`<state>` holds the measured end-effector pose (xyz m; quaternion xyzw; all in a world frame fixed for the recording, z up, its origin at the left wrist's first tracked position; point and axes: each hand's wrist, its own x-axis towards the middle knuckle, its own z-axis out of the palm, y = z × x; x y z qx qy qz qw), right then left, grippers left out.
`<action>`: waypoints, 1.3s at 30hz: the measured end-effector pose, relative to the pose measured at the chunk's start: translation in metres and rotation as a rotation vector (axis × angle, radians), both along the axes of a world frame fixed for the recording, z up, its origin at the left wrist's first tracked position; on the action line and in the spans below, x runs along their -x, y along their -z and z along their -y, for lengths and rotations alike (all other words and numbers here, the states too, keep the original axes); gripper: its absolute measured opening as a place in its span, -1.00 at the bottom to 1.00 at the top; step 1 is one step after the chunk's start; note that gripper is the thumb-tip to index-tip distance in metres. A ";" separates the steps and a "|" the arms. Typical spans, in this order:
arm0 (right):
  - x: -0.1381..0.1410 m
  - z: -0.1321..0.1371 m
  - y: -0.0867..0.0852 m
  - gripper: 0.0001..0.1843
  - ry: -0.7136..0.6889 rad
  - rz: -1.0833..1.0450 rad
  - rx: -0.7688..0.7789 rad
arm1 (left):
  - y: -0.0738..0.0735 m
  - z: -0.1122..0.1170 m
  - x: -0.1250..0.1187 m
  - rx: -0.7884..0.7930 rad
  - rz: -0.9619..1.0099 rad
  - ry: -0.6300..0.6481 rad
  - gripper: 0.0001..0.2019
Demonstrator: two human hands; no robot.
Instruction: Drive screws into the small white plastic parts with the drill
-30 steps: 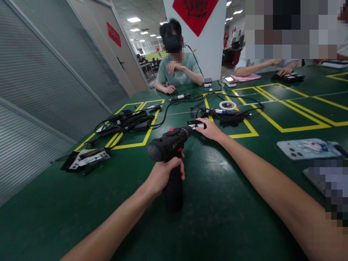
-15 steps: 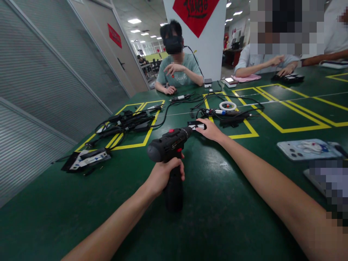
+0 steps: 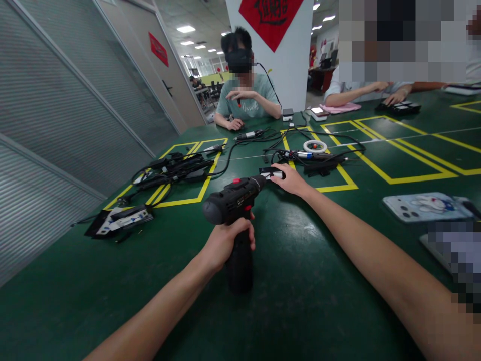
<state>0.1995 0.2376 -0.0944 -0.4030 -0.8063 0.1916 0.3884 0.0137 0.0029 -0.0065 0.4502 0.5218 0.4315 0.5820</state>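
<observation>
My left hand (image 3: 229, 240) is wrapped round the handle of a black cordless drill (image 3: 235, 203) with red buttons, held upright over the green table (image 3: 285, 281). The drill's nose points away from me at a small black and white part (image 3: 271, 174) lying on the table. My right hand (image 3: 290, 179) rests on that part, fingers curled over its right end and pressing it down. The drill tip meets or nearly meets the part; I cannot tell which.
Yellow tape boxes mark the table. Black cables and tools (image 3: 173, 168) lie at the left, a flat black and white piece (image 3: 120, 219) nearer. A tape roll (image 3: 314, 146) and pens sit ahead. A phone (image 3: 426, 206) lies right. A person with a headset (image 3: 244, 93) sits opposite; others at right.
My hands and the drill have barely moved. The person opposite shifted a raised hand slightly.
</observation>
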 end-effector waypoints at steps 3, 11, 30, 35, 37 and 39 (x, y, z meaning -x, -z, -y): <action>0.000 0.000 0.000 -0.47 0.005 0.004 -0.001 | 0.000 0.000 0.001 -0.003 -0.002 0.002 -0.80; 0.000 0.000 0.001 -0.47 -0.006 -0.004 -0.014 | 0.001 -0.001 0.001 0.003 0.000 0.003 -0.83; 0.001 0.001 0.001 -0.49 0.003 -0.012 -0.013 | -0.005 0.002 -0.001 -0.073 -0.077 0.008 -0.68; 0.000 0.000 0.001 -0.48 0.005 -0.001 -0.001 | -0.005 0.001 -0.001 -0.037 -0.065 0.002 -0.73; 0.001 0.000 0.001 -0.48 0.004 -0.001 -0.001 | -0.006 0.001 -0.002 -0.030 -0.052 -0.008 -0.73; 0.001 0.000 0.001 -0.48 0.004 -0.004 -0.004 | -0.005 0.000 -0.002 -0.021 -0.042 -0.014 -0.73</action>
